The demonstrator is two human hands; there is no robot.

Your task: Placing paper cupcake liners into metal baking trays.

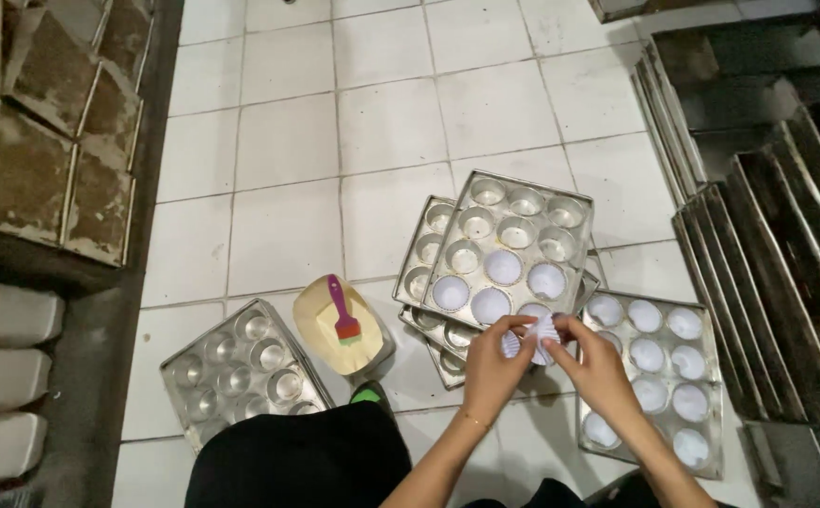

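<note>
Both hands — left hand (493,362), right hand (593,362) — pinch a stack of white paper liners (534,337) just over the near edge of the top muffin tray (560,193). Liners look light, flimsy — best peeled at the fluted rim.

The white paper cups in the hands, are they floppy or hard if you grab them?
Probably floppy: the white paper cups look thin and pleated, pinched between the left hand and right hand. Likely very light, so a nudge could slide or tip one.
</note>
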